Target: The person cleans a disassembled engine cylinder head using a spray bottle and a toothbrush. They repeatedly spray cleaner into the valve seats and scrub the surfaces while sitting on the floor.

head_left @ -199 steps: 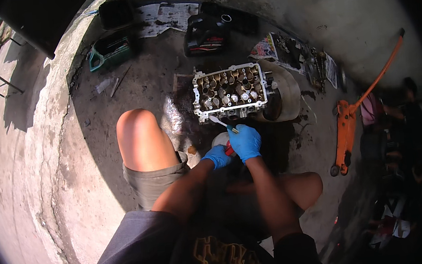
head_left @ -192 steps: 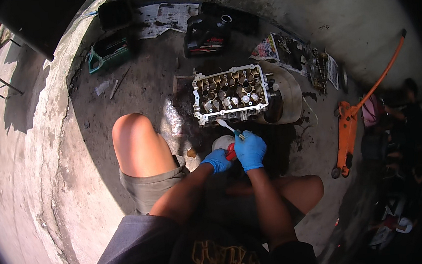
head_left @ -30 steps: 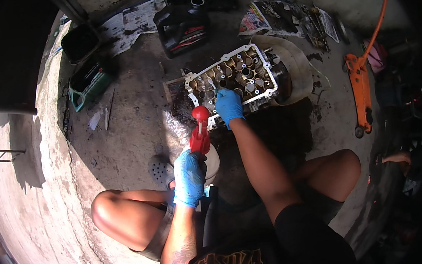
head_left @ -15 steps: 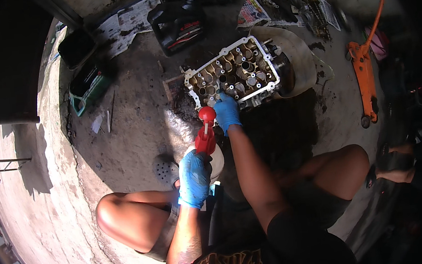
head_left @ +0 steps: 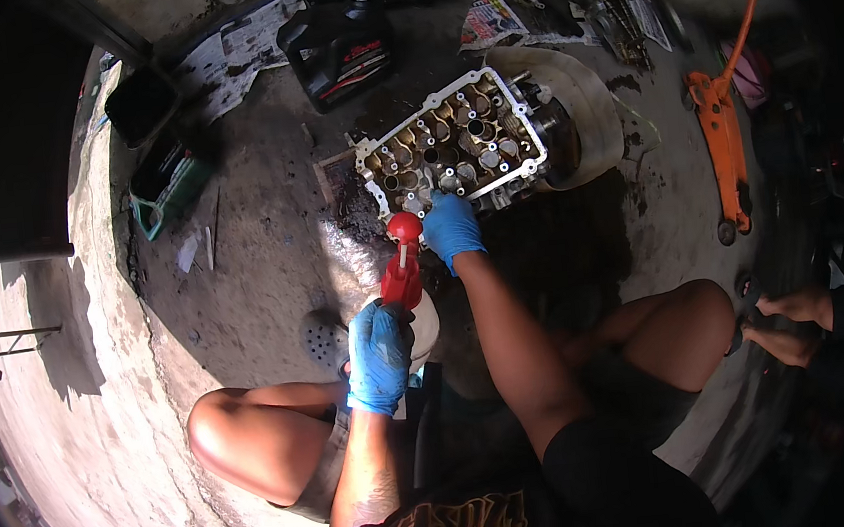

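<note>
My left hand [head_left: 380, 355], in a blue glove, is closed round a red tool [head_left: 402, 275] with a round ball-like end and a pale strip along its neck. The ball end points away from me, close to the near left corner of an oily cylinder head [head_left: 452, 150]. That part lies open side up, its valve wells showing inside a bright metal rim. My right hand [head_left: 452, 226], also gloved in blue, reaches over the head's near edge. Its fingers are bent together at the wells, and whatever they grip is hidden. A pale round container [head_left: 426, 328] stands beyond my left hand.
A black oil jug [head_left: 339, 55] and a cut-open green container [head_left: 170, 190] stand beyond. Newspaper [head_left: 491, 17] with metal parts lies at the back. A curved beige sheet [head_left: 595, 118] sits behind the head. To the right are an orange floor jack [head_left: 724, 157] and another person's legs [head_left: 794, 326].
The whole view has shifted slightly. My right fingers have drawn back a little toward the head's near edge. My left hand keeps the red tool. The other person's legs at the right have moved.
</note>
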Tool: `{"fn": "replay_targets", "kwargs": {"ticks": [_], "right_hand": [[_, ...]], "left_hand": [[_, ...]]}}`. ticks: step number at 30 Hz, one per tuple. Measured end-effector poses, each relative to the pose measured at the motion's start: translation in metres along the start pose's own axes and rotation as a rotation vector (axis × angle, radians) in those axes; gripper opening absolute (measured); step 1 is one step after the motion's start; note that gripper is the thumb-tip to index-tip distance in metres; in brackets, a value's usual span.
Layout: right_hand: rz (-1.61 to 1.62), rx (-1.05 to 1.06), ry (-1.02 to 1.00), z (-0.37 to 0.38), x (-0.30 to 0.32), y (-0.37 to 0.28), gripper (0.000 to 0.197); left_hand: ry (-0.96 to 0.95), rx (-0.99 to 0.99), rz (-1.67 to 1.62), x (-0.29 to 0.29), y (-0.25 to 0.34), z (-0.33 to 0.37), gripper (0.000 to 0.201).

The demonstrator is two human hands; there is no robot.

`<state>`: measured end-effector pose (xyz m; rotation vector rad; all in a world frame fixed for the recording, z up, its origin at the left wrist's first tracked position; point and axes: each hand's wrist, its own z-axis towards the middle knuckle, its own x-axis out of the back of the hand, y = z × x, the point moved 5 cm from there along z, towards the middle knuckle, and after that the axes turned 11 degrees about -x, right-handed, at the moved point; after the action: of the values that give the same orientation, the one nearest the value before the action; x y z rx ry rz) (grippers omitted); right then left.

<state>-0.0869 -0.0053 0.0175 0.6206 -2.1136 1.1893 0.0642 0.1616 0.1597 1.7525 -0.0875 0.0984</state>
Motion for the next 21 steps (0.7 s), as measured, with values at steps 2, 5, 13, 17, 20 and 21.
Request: {"fn": "replay_targets", "kwargs": {"ticks": [2,5,13,17,20,21], "right_hand": [[-0.049,-0.075,0.014,-0.002,-0.001,0.004,0.022],[0.016,0.078,0.077,-0.008,0.001,-0.001,0.021],[0.153,0.093,0.093,-0.01,0.003,0.004,0.029],[0.226,-0.064,-0.003,-0.01,-0.01,0.009,0.029],[0.278,-0.025,0.054,-0.01,-0.015,0.01,0.026],[0.324,-0.013,0.067,-0.008,-0.016,0.011,0.026]], "left_hand": [[0.044,0.045,-0.086,0.0,-0.002,0.0,0.023],[0.058,0.09,-0.043,0.001,-0.005,0.002,0.015],[-0.036,-0.117,0.209,-0.003,-0.012,0.001,0.014],[0.008,0.008,0.217,0.003,-0.026,0.0,0.016],[0.058,0.019,0.12,0.004,-0.028,0.002,0.01],[0.095,0.003,0.048,0.004,-0.026,0.002,0.02]]}}
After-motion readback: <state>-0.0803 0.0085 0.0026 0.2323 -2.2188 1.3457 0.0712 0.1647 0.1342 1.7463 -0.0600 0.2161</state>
